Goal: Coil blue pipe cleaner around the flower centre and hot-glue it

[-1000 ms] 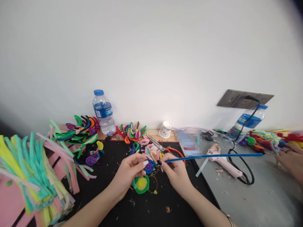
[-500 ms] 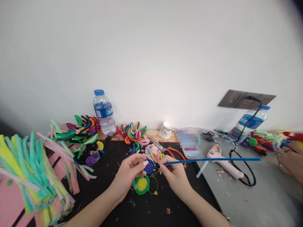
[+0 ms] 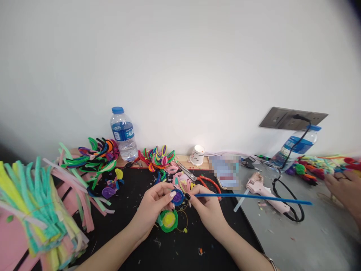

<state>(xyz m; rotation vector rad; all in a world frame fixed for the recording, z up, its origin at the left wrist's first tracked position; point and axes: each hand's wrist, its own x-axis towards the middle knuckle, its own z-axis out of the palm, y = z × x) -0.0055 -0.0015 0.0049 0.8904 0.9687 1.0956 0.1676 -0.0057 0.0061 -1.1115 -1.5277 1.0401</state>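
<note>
Between thumb and fingers, my left hand pinches a purple-and-blue coil of pipe cleaner, wound into a flat disc. My right hand is closed on a long blue pipe cleaner right beside the coil; its free end sticks out far to the right, sloping slightly down. Whether the strip runs on into the coil's outer turn is hard to see behind the fingertips. Just below the hands lies a green disc with a yellow centre, with a thin ring of wire beside it.
Bundled pastel pipe cleaners lie at left. Behind the hands are scissors, red-handled, a paper cup, a water bottle and a phone. A pink glue gun rests at right, near another person's hand.
The free end of the blue pipe cleaner has dropped lower. My hands stay nearly in place. The other person's hand at right has shifted slightly left.
</note>
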